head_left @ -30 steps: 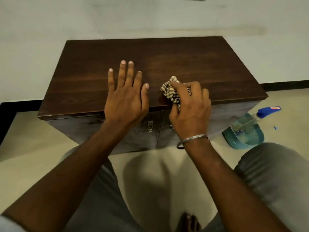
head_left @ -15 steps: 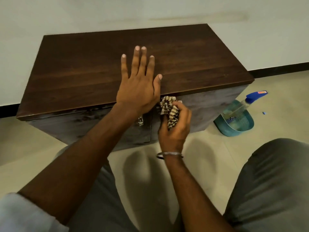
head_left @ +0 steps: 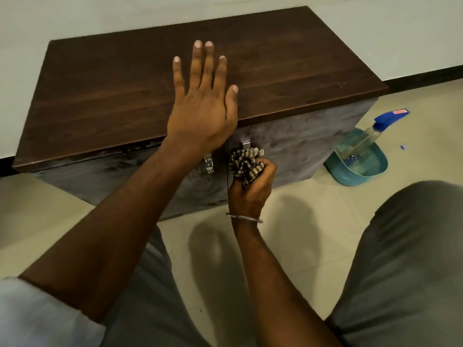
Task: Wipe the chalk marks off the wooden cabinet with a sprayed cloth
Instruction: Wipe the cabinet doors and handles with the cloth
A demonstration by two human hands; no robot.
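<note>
The wooden cabinet [head_left: 140, 96] stood against the wall, its long axis running left to right across the view and its doors facing the person. The left hand [head_left: 203, 106] lay flat on the cabinet top at the front edge, fingers spread wide, holding nothing and apparently bracing. The right hand [head_left: 250, 189] was closed in a fist around the bunched checked cloth [head_left: 246, 162], held below the cabinet top and against the right-hand door [head_left: 295, 146], just beside the door handle [head_left: 246, 145] near the centre seam. The door faces showed a pale, smeared haze. The surface to be wiped therefore lay directly ahead of the right hand, which was the nearer one. The haze extended along the long axis toward the cabinet's right end, near the spray bottle [head_left: 370, 136] in the basket [head_left: 360, 176].
</note>
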